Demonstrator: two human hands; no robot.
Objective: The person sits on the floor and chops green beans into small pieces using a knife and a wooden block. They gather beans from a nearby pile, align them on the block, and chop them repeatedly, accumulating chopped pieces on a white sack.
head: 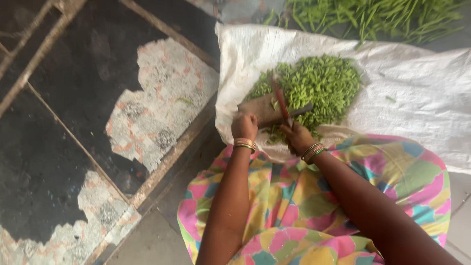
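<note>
Head view. A wooden board (260,109) lies on a white woven sack (417,93), its far end touching a heap of chopped green pods (319,83). A reddish upright blade (280,100) rises from the board beside the heap. The left hand (244,126) is curled closed at the board's near edge; whether it grips anything cannot be told. The right hand (297,136) is closed just below the blade's base, among cut pieces; what it holds is hidden. Both wrists carry bangles (245,144). The forearms extend over a lap covered in multicoloured patterned cloth (294,196). Uncut long green pods (373,17) lie at the sack's far edge. To the left is a worn, patchy dark floor (73,122).
</note>
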